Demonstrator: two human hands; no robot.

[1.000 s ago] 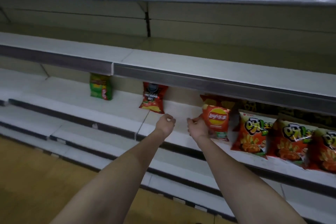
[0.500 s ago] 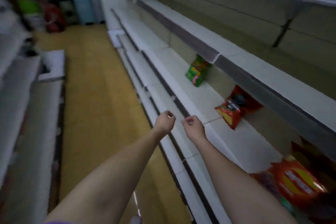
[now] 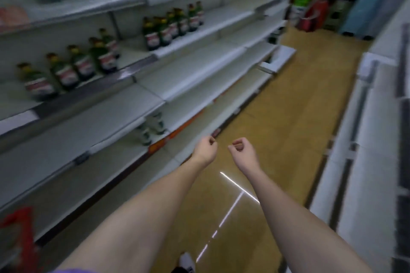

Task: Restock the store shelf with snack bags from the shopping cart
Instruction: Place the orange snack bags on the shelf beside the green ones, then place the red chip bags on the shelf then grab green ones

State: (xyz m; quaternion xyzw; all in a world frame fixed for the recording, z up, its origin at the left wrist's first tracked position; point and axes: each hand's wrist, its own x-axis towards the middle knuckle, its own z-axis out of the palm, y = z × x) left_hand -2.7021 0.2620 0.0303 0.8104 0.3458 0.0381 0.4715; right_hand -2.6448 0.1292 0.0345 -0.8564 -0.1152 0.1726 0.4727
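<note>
My left hand (image 3: 205, 150) and my right hand (image 3: 243, 153) are stretched out side by side over the yellow aisle floor (image 3: 284, 117). Both have their fingers curled in and hold nothing. No snack bags are in view. A blurred red frame (image 3: 24, 235) shows at the bottom left corner; I cannot tell if it is part of the shopping cart. The white snack shelf (image 3: 363, 139) runs along the right edge, seen only as bare boards.
Long white shelves (image 3: 193, 77) line the left side, with rows of dark green bottles (image 3: 82, 66) on an upper level and a few bottles (image 3: 153, 126) lower down. Green, red and blue goods (image 3: 315, 11) stand at the aisle's far end. My shoe (image 3: 187, 261) shows below.
The view has swung left, away from the snack shelf and its bags, to the aisle and the opposite bottle shelves. Both hands stay curled and hold nothing, a little farther apart.
</note>
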